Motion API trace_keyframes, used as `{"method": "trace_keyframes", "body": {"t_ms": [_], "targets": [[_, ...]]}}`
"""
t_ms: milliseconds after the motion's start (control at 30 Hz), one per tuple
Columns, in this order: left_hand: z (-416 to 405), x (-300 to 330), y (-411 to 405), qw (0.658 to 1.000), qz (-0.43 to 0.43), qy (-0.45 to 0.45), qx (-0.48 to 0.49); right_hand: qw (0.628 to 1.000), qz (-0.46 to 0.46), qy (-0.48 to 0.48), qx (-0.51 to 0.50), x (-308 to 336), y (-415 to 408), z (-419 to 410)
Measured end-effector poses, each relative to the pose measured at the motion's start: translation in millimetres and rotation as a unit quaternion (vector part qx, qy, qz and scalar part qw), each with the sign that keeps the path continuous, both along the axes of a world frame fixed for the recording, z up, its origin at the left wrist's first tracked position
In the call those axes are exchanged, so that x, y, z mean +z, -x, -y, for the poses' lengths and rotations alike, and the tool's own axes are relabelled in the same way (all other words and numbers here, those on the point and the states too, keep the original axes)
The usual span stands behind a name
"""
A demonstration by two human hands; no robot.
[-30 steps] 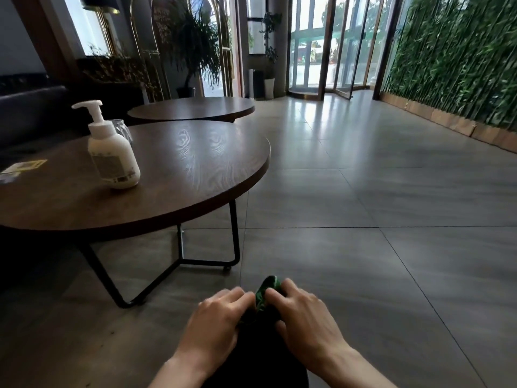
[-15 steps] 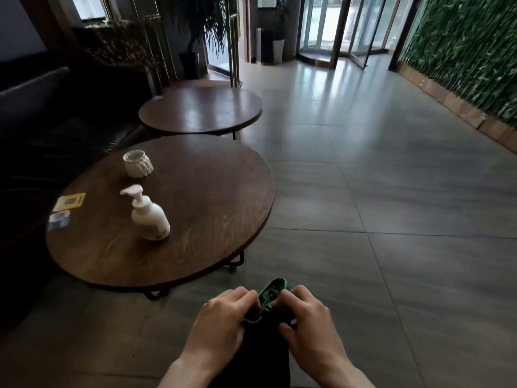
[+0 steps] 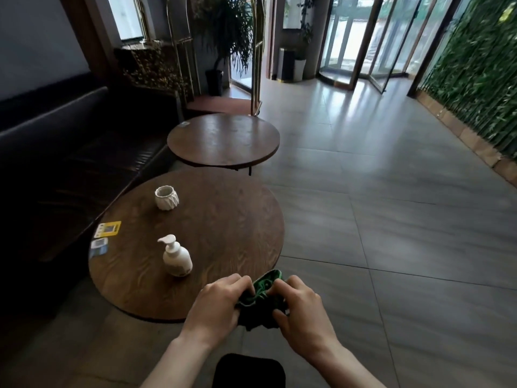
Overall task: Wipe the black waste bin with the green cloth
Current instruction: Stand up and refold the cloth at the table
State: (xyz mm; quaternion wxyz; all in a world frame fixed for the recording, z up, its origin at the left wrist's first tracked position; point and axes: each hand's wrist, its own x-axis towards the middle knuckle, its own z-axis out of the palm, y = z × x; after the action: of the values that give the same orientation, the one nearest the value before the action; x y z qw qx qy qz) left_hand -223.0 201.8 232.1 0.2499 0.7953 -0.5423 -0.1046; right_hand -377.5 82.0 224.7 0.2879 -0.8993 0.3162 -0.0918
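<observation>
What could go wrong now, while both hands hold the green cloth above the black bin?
1. The green cloth is bunched between the left hand and the right hand, so a wipe may touch little surface.
2. The black waste bin lies at the frame's bottom edge, mostly out of view, so aim may be poor.
3. The pump bottle stands near the left hand and could be knocked.

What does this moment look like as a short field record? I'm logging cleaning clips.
left hand: grips green cloth
right hand: grips the same cloth
cloth: bunched between both hands, in the air
black waste bin: below the hands at bottom edge, not touched
near round table: pump bottle, white cup, two cards
</observation>
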Motion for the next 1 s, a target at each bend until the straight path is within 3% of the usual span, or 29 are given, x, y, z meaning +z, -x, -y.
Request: {"method": "trace_keyframes", "body": {"t_ms": [400,600,900,1000], "targets": [[74.4,-7.6,-112.1,0.999,-0.036,0.015,-0.009,0.998,-0.022,0.024,-0.046,-4.8,-115.1,62.0],[123.3,-45.5,-151.2,0.999,0.019,-0.024,0.029,0.998,-0.044,0.027,-0.046,-31.2,-157.4,111.2],[221.5,-151.7,-211.6,0.983,0.108,-0.102,0.104,0.995,-0.081,0.030,0.047,-147.5,-236.6,236.0],[245.9,-198.1,-222.0,0.967,0.109,-0.186,0.135,0.986,-0.125,0.058,0.095,-194.7,-252.9,266.0]]}}
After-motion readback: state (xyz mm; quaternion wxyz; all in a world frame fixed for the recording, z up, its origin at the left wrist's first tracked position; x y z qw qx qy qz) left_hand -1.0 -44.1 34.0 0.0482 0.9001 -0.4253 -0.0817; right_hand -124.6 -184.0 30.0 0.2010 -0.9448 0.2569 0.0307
